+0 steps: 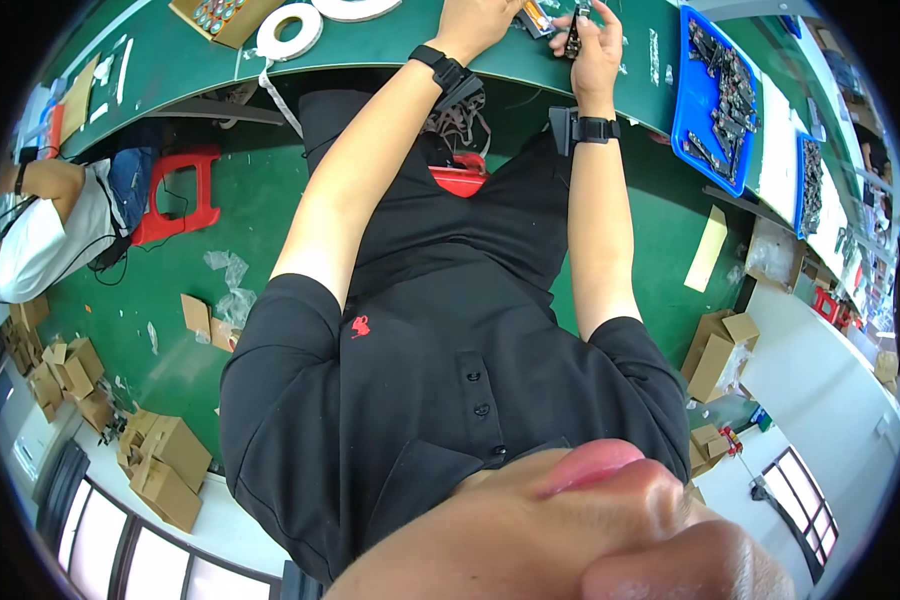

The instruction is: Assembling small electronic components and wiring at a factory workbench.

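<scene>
My right hand [597,55] is closed around a small dark part with a shiny metal end [575,33], pinched between thumb and fingers above the green work table [370,60]. It resembles the pieces in the blue tray to its right. My left hand [478,25] sits at the upper edge of the view, its fingers curled and partly cut off. Beside its fingertips, between the two hands, is a small orange and dark flat-sided object [537,18]. Whatever the left fingers grip, if anything, cannot be made out.
A blue tray [682,120] of dark metal parts stands at right, another [800,195] beyond. At left are a white tape roll [290,32], its strip hanging over the edge, and a cardboard box [240,30]. A person [60,230] sits left, near a red stool [205,190].
</scene>
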{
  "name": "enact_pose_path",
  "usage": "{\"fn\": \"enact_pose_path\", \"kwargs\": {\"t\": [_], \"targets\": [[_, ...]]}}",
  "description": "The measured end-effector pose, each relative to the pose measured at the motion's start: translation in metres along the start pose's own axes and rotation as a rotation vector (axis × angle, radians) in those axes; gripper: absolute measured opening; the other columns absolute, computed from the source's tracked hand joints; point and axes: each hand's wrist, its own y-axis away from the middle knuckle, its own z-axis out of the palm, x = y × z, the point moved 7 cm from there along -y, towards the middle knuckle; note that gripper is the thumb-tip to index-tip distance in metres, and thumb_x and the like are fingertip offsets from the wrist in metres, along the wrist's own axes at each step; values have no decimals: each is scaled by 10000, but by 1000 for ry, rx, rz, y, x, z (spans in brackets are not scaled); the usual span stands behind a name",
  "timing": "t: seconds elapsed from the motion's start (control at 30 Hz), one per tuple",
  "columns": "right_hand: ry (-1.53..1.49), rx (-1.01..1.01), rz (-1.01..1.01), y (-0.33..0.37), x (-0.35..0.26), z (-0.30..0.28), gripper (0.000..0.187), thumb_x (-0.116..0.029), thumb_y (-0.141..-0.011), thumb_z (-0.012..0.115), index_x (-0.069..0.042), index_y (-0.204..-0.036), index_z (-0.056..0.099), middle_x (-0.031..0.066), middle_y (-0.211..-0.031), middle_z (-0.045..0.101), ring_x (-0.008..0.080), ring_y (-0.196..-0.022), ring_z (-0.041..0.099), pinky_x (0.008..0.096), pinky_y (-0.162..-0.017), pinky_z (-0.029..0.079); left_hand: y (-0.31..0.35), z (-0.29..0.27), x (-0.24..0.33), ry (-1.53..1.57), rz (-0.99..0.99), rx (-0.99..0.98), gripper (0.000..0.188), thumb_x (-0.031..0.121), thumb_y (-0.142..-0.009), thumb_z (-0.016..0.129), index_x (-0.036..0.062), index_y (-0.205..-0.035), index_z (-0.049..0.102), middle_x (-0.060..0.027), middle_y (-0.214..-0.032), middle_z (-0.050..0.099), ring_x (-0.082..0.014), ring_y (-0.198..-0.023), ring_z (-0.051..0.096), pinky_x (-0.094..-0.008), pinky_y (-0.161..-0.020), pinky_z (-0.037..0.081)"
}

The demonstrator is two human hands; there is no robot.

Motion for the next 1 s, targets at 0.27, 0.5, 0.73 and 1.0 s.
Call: {"fn": "enact_pose_path", "kwargs": {"t": [0.27,0.5,0.73,1.0], "targets": [[72,-9,-29,4,-2,6,483,-19,-989,625,-56,-1427,424,80,-905,659,100,-592,577,202,-499,431,2,17,-12,295,-185,-39,170,153,-963,646,35,-1065,716,-149,-951,716,-337,-880,697,-400,-768,543],[130,69,-75,5,3,-12,373,40,-959,634,-40,-1300,503,50,-942,616,72,-530,495,208,-435,361,9,28,-30,371,-420,-74,179,196,-934,718,35,-954,643,-180,-855,721,-376,-799,707,-434,-690,545],[-234,129,16,-2,11,-28,327,-264,-1104,458,-37,-1321,549,116,-845,685,141,-531,525,255,-471,412,5,25,-24,371,-410,-107,180,191,-930,722,33,-950,638,-178,-869,719,-368,-806,705,-423,-698,543],[-110,12,16,-1,7,-14,422,-280,-1118,429,-7,-1424,530,79,-847,682,104,-601,516,220,-540,392,2,19,-7,446,-383,-146,132,140,-950,688,24,-998,647,-154,-926,729,-302,-854,729,-374,-751,561]]}}
